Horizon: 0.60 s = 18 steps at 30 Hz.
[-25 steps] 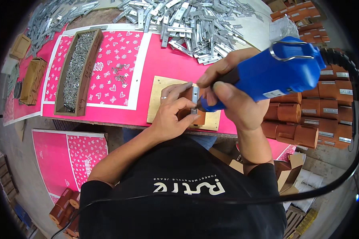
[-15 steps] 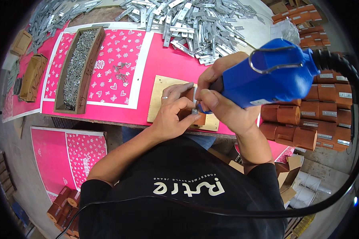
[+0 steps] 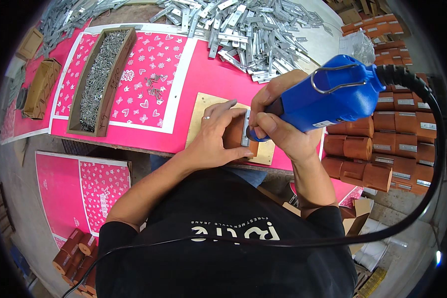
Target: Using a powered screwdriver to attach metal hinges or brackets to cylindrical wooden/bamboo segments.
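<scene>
Tabletop [image 3: 203, 74] pink, floor [image 3: 17, 174] grey

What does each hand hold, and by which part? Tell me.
Right hand: the blue power tool, by its front end. Left hand: the brown block, around its left side.

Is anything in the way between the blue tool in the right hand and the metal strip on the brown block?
Nothing visible: the right hand holds the tool with its nose close beside the strip. The left hand holds the block, its thumb by the strip's near end. Tip contact can't be made out.
</scene>
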{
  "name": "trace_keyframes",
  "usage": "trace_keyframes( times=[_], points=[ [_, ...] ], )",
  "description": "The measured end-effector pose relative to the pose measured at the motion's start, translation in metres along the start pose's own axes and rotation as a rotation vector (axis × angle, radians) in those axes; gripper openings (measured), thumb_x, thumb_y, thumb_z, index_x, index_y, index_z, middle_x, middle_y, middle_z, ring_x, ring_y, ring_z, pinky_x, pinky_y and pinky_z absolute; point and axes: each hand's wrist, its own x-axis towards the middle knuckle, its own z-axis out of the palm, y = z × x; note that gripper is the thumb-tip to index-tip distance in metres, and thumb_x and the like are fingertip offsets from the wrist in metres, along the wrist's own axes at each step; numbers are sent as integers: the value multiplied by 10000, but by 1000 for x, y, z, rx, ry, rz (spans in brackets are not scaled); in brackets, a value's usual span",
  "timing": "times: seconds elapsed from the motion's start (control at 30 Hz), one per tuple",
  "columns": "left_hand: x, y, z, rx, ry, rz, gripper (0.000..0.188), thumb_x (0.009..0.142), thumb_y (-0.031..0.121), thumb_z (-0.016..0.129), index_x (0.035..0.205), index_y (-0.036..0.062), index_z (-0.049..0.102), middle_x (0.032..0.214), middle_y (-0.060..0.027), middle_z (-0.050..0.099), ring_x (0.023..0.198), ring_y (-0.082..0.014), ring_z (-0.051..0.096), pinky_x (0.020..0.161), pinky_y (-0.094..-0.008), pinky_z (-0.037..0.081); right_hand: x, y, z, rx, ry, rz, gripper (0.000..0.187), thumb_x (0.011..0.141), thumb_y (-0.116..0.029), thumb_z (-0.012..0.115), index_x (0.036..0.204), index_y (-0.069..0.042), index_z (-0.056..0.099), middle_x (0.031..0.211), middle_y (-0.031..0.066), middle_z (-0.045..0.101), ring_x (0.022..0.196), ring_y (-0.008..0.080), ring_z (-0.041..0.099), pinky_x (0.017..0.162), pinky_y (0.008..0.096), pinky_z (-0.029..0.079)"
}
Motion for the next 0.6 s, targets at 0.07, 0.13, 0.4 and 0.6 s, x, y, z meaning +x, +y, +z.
trace_keyframes(
  times=[0.07,0.13,0.4,0.6],
  points=[
    [1,-5,-3,-86,-42,-42,842,636,409,827,1299,36,467,1338,-226,444,1253,-406,383,1027,-505,315,3,3,-1,-9,-37,-11,310,709,75,635,962,6,469,743,168,587,574,156,570,532,246,474],
    [1,-10,-5,-171,-88,-83,920,614,454,833,1322,21,437,1333,-228,451,1243,-405,399,1021,-506,324,8,4,1,48,-266,-197,256,686,58,640,900,9,508,756,155,600,596,183,603,562,272,488],
    [13,-3,-49,132,-60,-123,586,763,246,748,1271,49,534,1270,-192,521,1182,-348,484,1000,-435,380,-2,-22,-72,584,-356,-360,381,724,-137,686,1030,-43,480,879,161,626,607,201,579,591,339,500],
    [19,-43,-104,1100,-4,-28,358,812,82,624,1167,45,596,1091,-147,586,1017,-335,515,906,-441,407,-46,-8,-99,418,66,-316,315,763,-139,623,1017,-38,468,873,152,597,619,207,576,639,367,501]
  ],
)
